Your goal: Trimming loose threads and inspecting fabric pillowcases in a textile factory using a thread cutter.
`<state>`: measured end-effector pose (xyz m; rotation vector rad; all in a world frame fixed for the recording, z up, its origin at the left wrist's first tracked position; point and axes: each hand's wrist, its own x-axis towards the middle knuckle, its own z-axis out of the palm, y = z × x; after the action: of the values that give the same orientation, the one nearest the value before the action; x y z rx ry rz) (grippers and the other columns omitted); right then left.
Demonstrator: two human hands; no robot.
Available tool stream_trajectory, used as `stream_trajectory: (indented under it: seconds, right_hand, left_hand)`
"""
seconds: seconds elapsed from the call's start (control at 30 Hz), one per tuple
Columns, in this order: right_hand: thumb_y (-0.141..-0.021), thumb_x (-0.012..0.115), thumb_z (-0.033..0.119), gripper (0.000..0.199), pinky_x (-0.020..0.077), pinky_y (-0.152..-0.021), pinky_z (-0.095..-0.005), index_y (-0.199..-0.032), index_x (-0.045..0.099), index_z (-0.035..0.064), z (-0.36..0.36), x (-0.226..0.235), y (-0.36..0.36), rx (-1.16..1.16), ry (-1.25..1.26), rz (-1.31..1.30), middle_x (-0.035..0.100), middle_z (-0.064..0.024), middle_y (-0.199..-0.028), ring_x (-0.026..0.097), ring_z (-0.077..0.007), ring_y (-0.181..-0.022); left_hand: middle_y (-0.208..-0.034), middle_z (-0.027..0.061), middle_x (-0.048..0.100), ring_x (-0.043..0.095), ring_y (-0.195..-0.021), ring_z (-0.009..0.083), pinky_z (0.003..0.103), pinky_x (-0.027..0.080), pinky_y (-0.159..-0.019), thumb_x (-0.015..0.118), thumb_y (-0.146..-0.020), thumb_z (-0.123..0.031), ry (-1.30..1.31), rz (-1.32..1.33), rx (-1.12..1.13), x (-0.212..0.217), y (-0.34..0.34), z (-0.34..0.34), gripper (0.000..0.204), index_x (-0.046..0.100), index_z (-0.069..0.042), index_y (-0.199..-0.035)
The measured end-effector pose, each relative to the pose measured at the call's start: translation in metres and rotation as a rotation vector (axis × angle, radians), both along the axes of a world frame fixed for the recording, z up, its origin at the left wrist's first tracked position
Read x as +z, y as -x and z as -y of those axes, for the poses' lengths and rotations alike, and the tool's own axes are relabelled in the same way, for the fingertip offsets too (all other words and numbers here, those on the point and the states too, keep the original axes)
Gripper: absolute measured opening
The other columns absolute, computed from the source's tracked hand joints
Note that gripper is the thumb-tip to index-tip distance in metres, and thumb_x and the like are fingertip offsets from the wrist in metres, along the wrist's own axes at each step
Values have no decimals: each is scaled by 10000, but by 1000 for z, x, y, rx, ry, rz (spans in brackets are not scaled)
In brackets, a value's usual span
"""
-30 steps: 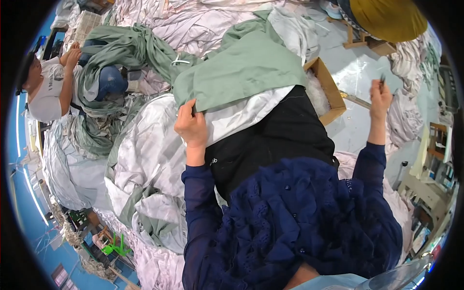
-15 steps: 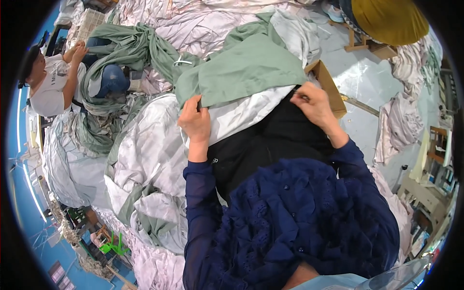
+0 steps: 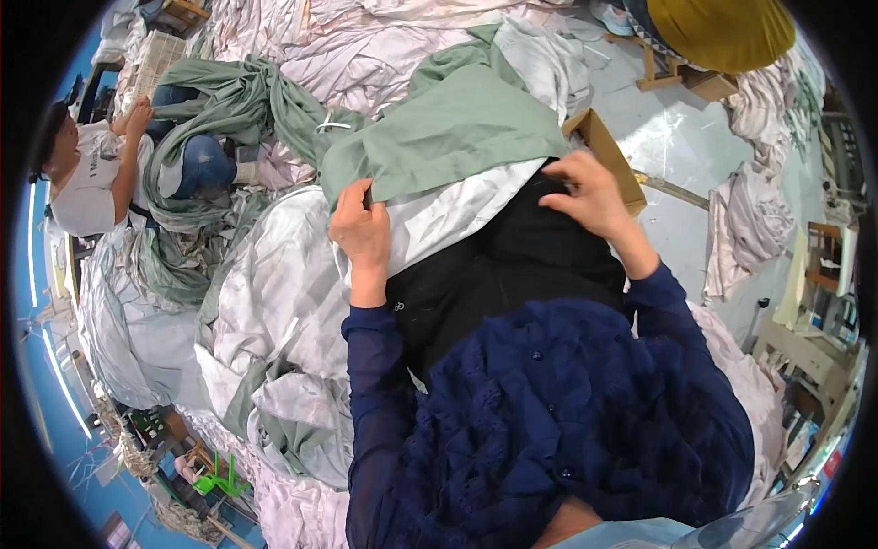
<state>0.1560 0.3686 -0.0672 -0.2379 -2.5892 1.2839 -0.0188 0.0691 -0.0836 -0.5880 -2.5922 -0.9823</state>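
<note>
Green cloth [image 3: 457, 133] is draped over the knee end of the lap [image 3: 521, 252], white layer [image 3: 453, 206] underneath. Left hand [image 3: 360, 229] has its fingers pinching the near edge; can't tell if the right hand's [image 3: 590, 197] grip anything. I'd hold that edge flat, lightly taut.

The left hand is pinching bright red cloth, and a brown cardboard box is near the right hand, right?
Not quite: the head view shows the left hand pinching the edge of pale green fabric, not red. The brown cardboard box is near the right hand.
</note>
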Motion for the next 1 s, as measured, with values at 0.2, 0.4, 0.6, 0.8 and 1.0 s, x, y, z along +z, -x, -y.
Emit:
stream_trajectory:
  seconds: [0.2, 0.4, 0.6, 0.8, 1.0]
  right_hand:
    - [-757, 728, 44, 189, 476, -674, -315, -911, 621, 26, 7, -16, 21, 79, -349, 32, 586, -97, -830, 609, -233, -738]
    - [-896, 623, 98, 100, 443, -610, -275, -882, 603, 1, -63, -21, -27, -301, 167, -54, 585, -4, -737, 534, -85, -684]
    - [-884, 678, 188, 186, 360, -541, -258, -955, 645, 20, -151, -70, -96, -538, -501, 112, 490, 19, -649, 408, -58, -607]
    - [-837, 697, 66, 291, 479, -635, -261, -1128, 674, 70, -64, -19, -37, -413, -113, -53, 571, -23, -647, 582, -133, -635]
    - [-626, 829, 51, 635, 521, -699, -355, -1214, 611, 153, 33, 23, 37, -47, -217, -218, 576, -81, -1085, 637, -268, -848]
  left_hand:
    - [-861, 125, 685, 665, -768, 309, 372, 517, -683, 650, -765, -46, 0, 39, 12, -5, -2, 3, 128, 686, -45, -888]
    - [-821, 116, 681, 648, -719, 267, 348, 501, -656, 661, -781, -67, 2, -1, 10, -8, 1, 7, 126, 688, -36, -900]
    - [-805, 114, 674, 637, -701, 263, 344, 492, -644, 659, -774, -55, -107, 8, 4, 4, 0, -1, 133, 685, -31, -903]
    - [-807, 118, 664, 611, -728, 294, 345, 475, -656, 647, -755, -17, -61, -193, -29, 44, -6, -13, 147, 675, -11, -899]
    - [-787, 118, 632, 575, -697, 236, 315, 445, -640, 597, -744, 65, -293, -123, -16, 72, -15, 5, 192, 670, 11, -913]
